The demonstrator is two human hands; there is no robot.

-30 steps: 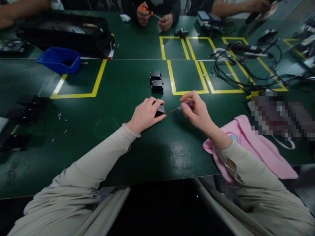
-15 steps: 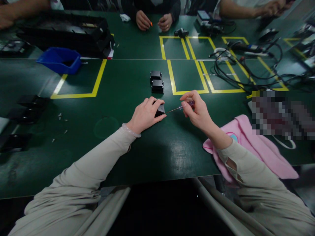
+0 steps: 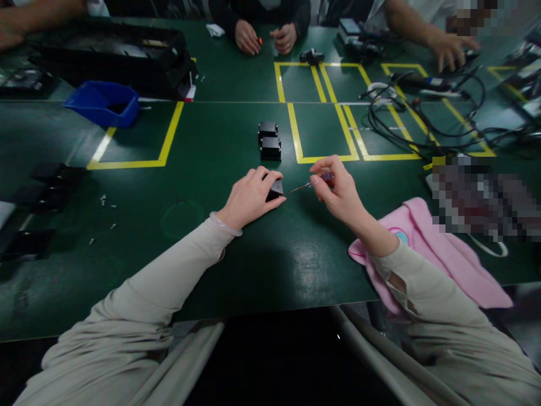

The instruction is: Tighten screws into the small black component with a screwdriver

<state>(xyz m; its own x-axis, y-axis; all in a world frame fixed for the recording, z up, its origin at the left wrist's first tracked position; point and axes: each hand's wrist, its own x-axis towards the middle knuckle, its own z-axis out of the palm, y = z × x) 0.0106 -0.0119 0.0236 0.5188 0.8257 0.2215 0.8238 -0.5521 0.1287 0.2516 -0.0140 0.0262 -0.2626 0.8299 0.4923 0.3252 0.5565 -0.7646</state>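
My left hand (image 3: 252,195) is closed around a small black box (image 3: 275,190) on the green table and covers much of it. In my right hand (image 3: 337,188) is a screwdriver (image 3: 302,187), its handle between thumb and fingers. The thin shaft points left, and its tip meets the near right edge of the box, by my left thumb. Just beyond my left hand stand two similar black boxes (image 3: 270,148), one behind the other, with small shiny bits at their sides. Several loose screws (image 3: 103,199) lie to the left.
A blue scoop-shaped bin (image 3: 103,104) and stacked black trays (image 3: 114,56) stand at the back left. More black parts (image 3: 51,194) lie far left. Cables (image 3: 422,113) sprawl at the right, beyond a pink cloth (image 3: 443,254). Co-workers' hands (image 3: 266,38) rest across the table.
My hands, the box and the screwdriver look almost unmoved. At the back right, a co-worker's hand has come down and spread over the table near the cables.
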